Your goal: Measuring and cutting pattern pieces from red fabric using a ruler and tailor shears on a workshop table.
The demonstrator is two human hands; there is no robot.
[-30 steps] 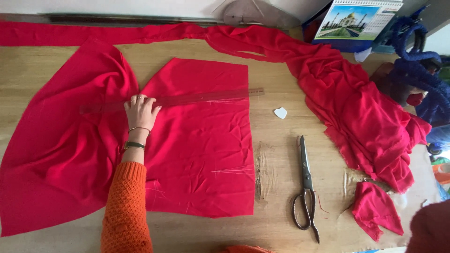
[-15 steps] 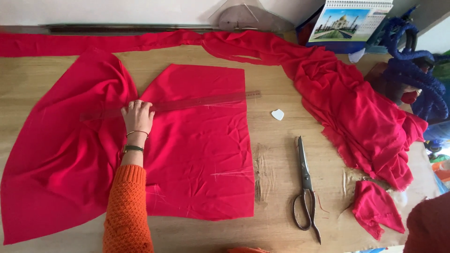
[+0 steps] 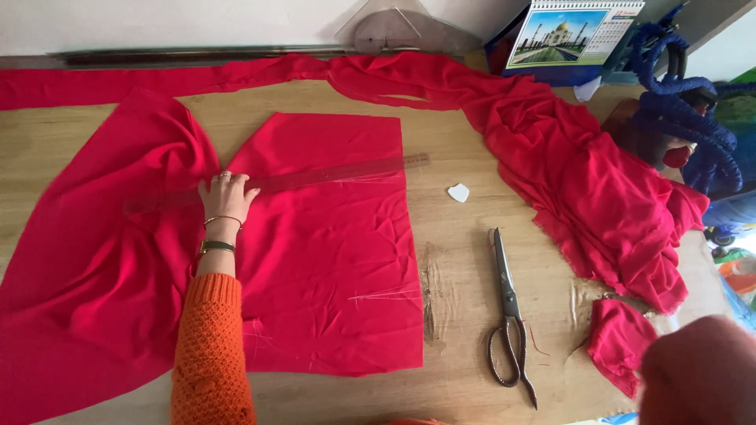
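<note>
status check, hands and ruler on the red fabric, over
Left hand flat on clear ruler, pinning it across red fabric. Right hand not in view. Scissors and white chalk lie apart on table, nothing blocking.

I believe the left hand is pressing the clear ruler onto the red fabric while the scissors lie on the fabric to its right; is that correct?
Not quite. The head view shows the left hand pressing the ruler onto the fabric, but the scissors lie on the bare wooden table to its right, not on the fabric.
</note>
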